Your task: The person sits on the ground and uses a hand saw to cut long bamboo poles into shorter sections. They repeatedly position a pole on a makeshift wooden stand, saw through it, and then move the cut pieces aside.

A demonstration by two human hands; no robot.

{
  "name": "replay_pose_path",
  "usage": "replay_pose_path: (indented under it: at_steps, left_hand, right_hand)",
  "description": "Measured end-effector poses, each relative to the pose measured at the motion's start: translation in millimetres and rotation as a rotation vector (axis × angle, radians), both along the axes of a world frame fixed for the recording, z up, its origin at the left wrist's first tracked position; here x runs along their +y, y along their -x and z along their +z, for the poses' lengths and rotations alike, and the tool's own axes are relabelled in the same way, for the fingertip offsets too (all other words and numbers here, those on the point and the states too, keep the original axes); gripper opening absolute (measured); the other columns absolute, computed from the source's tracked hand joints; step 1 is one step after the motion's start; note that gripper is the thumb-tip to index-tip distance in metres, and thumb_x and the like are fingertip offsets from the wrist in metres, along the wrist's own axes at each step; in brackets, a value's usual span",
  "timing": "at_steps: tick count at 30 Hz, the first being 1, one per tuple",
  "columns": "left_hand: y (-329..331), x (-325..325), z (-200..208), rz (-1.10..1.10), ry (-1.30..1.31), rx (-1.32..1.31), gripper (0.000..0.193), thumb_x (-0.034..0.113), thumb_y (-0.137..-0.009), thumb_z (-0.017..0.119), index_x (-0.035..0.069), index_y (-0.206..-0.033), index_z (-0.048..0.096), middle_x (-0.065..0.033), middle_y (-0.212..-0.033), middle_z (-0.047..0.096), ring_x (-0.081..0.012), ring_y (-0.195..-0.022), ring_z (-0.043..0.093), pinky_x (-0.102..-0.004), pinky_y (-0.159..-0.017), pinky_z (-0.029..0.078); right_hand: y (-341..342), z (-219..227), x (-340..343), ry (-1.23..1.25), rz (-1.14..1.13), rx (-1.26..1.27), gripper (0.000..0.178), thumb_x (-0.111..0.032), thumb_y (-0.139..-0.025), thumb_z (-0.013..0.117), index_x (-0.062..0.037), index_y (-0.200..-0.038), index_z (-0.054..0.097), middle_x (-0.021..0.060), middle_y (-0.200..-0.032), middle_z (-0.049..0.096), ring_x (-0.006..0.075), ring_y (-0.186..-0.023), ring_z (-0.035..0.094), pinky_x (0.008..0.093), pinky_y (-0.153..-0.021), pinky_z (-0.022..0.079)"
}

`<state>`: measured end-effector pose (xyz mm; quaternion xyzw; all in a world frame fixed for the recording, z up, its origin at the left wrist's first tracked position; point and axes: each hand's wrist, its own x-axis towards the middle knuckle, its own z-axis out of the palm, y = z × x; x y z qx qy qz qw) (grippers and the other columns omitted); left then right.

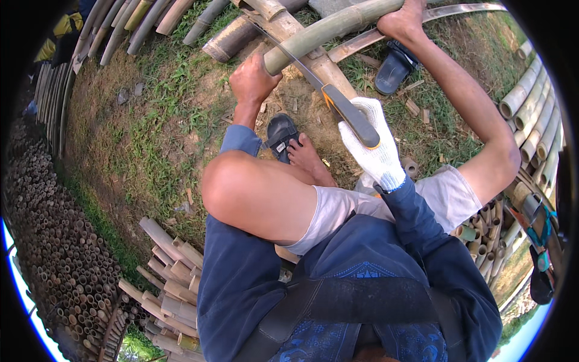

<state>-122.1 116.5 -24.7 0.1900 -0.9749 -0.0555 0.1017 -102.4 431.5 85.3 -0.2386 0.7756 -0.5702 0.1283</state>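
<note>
A thick green bamboo pole [338, 27] slants across the top, its near end toward me. Wrapped around that near end, my left hand [254, 79] is bare and closed. In a white knitted glove, my right hand [374, 142] grips the dark grey and orange handle of a handsaw [351, 116]. The saw's thin blade crosses the pole close to my left hand; I cannot tell how deep any cut is. My bare right foot [401, 23] presses on the pole farther along. Beneath the pole lies a brown bamboo support [332, 75].
One black sandal [280, 134] lies beside my bare left foot [307, 158], another sandal [395, 69] near the support. Cut bamboo lengths [175, 271] lie stacked at lower left, more poles [534, 114] at right. A large bamboo pile [66, 253] fills the far left. Grass and chips cover the ground.
</note>
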Motion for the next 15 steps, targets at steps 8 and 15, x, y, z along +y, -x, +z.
replay_pose_path:
  at_steps: [8, 15]
  left_hand:
    - [-17.4, 4.2, -3.0, 0.002, -0.009, -0.083, 0.062, 0.052, -0.073, 0.091, 0.012, -0.117, 0.074, -0.0143, -0.103, 0.082, -0.0339, -0.086, 0.081, -0.0478, -0.074, 0.065]
    - [-2.8, 6.9, -4.0, -0.008, 0.004, -0.002, 0.061, 0.055, -0.071, 0.093, 0.011, -0.111, 0.076, -0.0130, -0.101, 0.082, -0.0338, -0.086, 0.081, -0.0472, -0.074, 0.065]
  right_hand:
    - [-81.7, 36.0, 99.6, -0.244, -0.005, -0.053, 0.051, 0.002, -0.090, 0.079, -0.0010, -0.136, 0.059, 0.0161, -0.125, 0.068, 0.0309, -0.119, 0.071, 0.0397, -0.103, 0.055]
    - [2.7, -13.4, -3.7, -0.004, 0.021, -0.067, 0.046, -0.006, -0.096, 0.078, -0.0043, -0.138, 0.060, 0.0135, -0.128, 0.068, 0.0254, -0.114, 0.071, 0.0353, -0.100, 0.055]
